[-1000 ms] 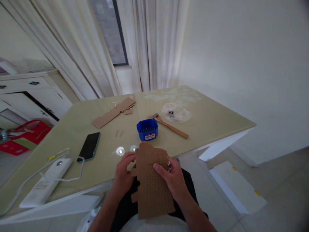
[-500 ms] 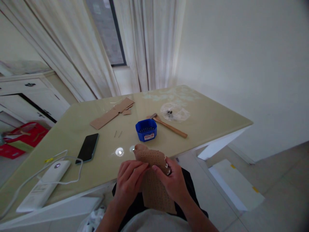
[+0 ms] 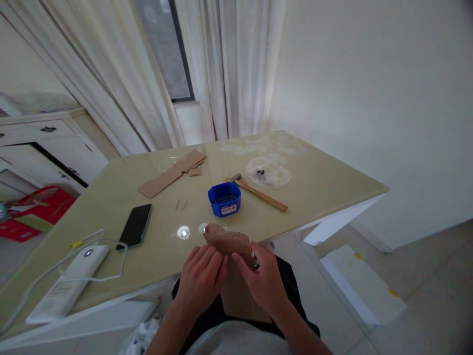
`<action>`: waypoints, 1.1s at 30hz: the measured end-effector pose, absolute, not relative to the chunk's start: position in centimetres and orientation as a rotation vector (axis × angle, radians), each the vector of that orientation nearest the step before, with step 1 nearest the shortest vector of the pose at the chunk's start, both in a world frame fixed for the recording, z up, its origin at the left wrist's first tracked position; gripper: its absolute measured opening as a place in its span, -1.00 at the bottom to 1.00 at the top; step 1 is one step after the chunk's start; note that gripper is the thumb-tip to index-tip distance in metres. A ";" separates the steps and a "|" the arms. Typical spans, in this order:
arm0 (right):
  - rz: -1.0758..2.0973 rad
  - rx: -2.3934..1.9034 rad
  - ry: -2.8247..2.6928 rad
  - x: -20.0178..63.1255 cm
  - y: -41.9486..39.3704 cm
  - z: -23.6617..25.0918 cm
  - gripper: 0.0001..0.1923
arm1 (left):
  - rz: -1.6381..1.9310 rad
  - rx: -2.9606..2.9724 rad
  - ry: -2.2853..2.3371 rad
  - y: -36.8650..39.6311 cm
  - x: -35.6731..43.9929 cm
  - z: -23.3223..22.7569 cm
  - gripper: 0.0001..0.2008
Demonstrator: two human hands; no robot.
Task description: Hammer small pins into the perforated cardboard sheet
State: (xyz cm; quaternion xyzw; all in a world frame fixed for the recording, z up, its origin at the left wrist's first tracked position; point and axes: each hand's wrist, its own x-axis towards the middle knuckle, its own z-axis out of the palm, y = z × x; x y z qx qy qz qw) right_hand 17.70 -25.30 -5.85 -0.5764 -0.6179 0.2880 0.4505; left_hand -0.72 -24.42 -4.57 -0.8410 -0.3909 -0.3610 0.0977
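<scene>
Both my hands grip a brown cardboard sheet [image 3: 229, 242] dotted with many small holes, held over my lap at the near table edge. My left hand [image 3: 201, 278] clasps its left side, fingers on top. My right hand [image 3: 258, 281] pinches its right side. The sheet's top part is bent over toward the table. Beyond it on the table stand a blue plastic box [image 3: 224, 199] of nails and a wooden-handled hammer [image 3: 258, 192].
The glossy beige table [image 3: 314, 182] also carries a black phone [image 3: 136, 226], a white power bank [image 3: 70, 281] with a cable, two loose nails [image 3: 181, 204], cardboard strips [image 3: 172, 172] and a clear bag [image 3: 268, 172]. A white cabinet and a red box are on the left.
The cardboard sheet stood flat and upright a second ago; its top has since folded forward and down. My left hand shifted from its left edge onto the top surface.
</scene>
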 end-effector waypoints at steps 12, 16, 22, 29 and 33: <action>1.013 -1.250 -1.363 17.7 -25.5 -5.6 -0.67 | -1.178 -1.633 -2.148 -11.1 -11.6 -1.9 -0.63; 0.951 -1.303 -1.361 18.0 -25.2 -5.9 -0.67 | -1.085 -1.570 -2.298 -7.1 -13.0 -5.3 -0.64; 1.041 -1.267 -1.322 17.9 -25.2 -5.8 -0.67 | -1.010 -1.564 -2.346 -8.1 -14.4 -7.9 -0.69; 1.015 -1.244 -1.330 17.7 -25.2 -5.4 -0.71 | -1.066 -1.592 -2.294 -7.5 -14.6 -8.1 -0.69; 1.026 -1.241 -1.325 17.8 -25.2 -5.6 -0.70 | -1.106 -1.603 -2.287 -7.7 -14.7 -8.2 -0.65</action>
